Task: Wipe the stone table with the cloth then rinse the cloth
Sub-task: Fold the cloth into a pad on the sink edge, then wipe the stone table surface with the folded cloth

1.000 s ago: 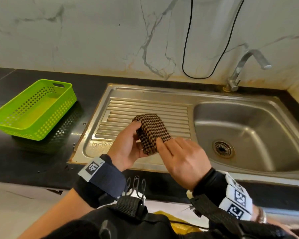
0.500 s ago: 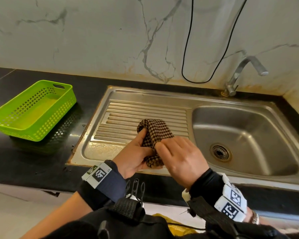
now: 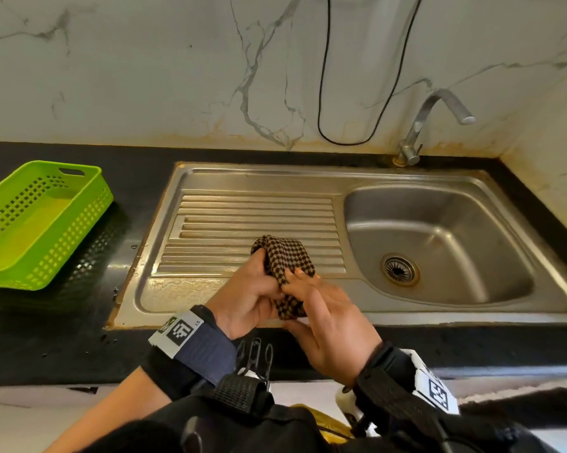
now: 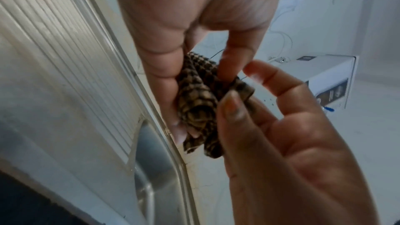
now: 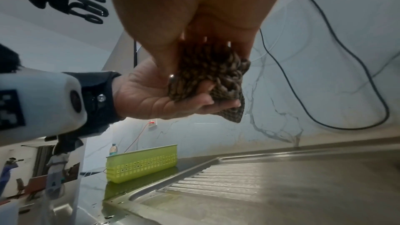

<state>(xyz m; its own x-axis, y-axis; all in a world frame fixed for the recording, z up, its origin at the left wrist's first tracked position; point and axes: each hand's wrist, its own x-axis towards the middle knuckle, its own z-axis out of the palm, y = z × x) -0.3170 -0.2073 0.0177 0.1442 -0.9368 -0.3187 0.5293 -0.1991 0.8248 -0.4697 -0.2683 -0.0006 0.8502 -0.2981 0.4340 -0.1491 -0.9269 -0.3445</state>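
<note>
Brown-and-tan checked fabric, the cloth (image 3: pixel 283 263), is bunched into a thick wad and is gripped by both hands above the near edge of the steel drainboard (image 3: pixel 259 220). It is clamped by the left hand (image 3: pixel 246 295) from the left side, with the thumb laid over the top fold and the fingers (image 4: pixel 164 91) curled under the wad. The right hand (image 3: pixel 331 328) is closed on it from the right, its fingertips (image 3: pixel 295 277) pressed into the weave and its thumb placed under the lower end. In the right wrist view the cloth (image 5: pixel 207 76) is seen squeezed between the two palms, clear of the metal below.

Just beyond the hands, the ribbed drainboard is spread out, wet patches being visible on its near flat. To the right of the right hand, the sink basin (image 3: pixel 439 243) is sunk, with its drain (image 3: pixel 399 269) near the front. Well to the left of the left hand, a green perforated basket (image 3: pixel 40 223) is set on the black stone table (image 3: pixel 138 165). Farthest off, beyond the basin, the tap (image 3: pixel 429 122) is mounted at the marble wall (image 3: pixel 144 76), where a black cable (image 3: pixel 347 143) is hung in a loop.
</note>
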